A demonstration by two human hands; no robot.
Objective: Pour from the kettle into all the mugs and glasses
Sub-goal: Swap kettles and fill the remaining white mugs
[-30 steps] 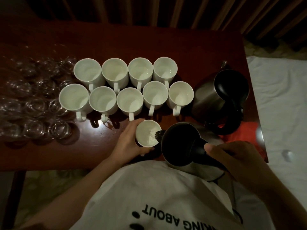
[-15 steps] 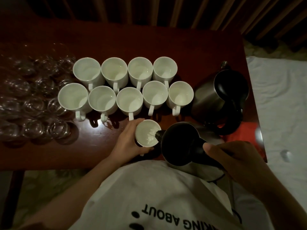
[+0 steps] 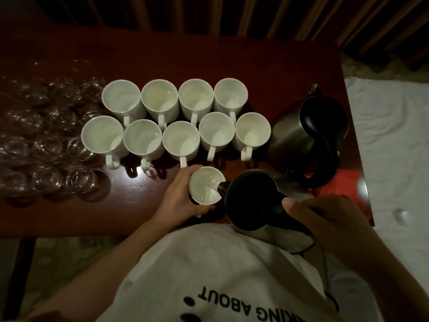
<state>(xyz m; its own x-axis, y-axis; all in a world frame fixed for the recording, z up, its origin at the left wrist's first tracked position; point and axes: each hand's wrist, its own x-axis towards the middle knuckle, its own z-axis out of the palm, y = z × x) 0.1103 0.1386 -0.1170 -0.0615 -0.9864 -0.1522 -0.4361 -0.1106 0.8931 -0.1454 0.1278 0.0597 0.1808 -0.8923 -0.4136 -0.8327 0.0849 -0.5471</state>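
Left hand [image 3: 178, 198] gripped mug [image 3: 206, 185] | right hand [image 3: 325, 219] gripped kettle [image 3: 253, 203] | spout pointed 9 o'clock over mug rim

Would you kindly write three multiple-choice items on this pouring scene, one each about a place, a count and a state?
1. Where do the clear glasses stand relative to the mugs?
A. camera-left of them
B. camera-right of them
C. stacked inside them

2. How many white mugs stand in the two rows?
A. six
B. nine
C. twelve

3. How is the kettle in the right hand?
A. upright on the table
B. tipped, spout over the held mug
C. lying on the floor

Answers: 1 A, the glasses cluster at the camera-left table end. 2 B, four behind, five in front. 3 B, the left hand grips that mug under the spout.
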